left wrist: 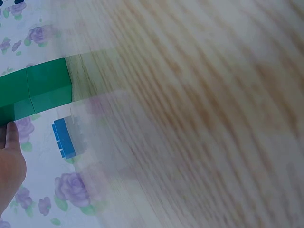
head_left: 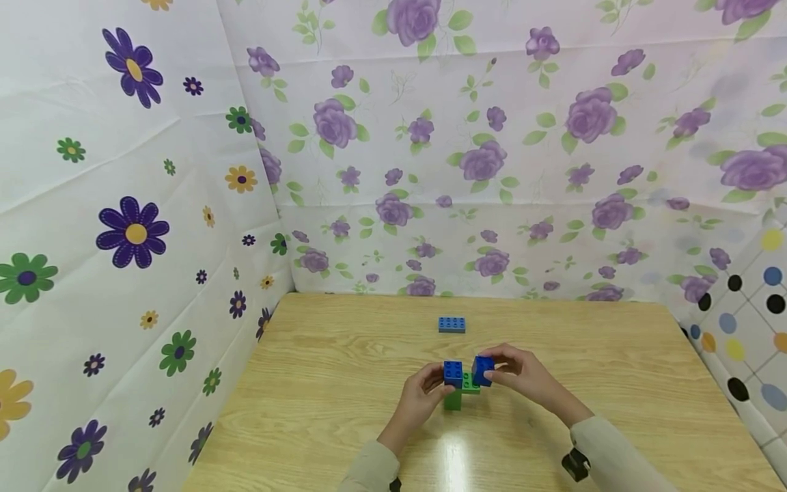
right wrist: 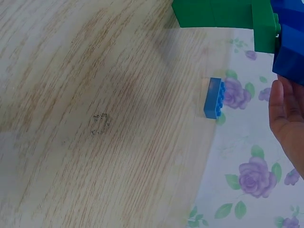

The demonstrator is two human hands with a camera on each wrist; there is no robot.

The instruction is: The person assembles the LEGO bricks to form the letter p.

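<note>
Straighten that blue plastic cube (head_left: 483,371)
Right hand (head_left: 516,372) pinches it, right end of green plastic plate (head_left: 471,391); left hand (head_left: 424,396) pinches left-end blue cube (head_left: 453,373)

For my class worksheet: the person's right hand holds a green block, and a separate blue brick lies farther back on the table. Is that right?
Not quite: the head view shows the right hand holding a blue block, not a green one. A separate blue brick does lie farther back on the table.
</note>
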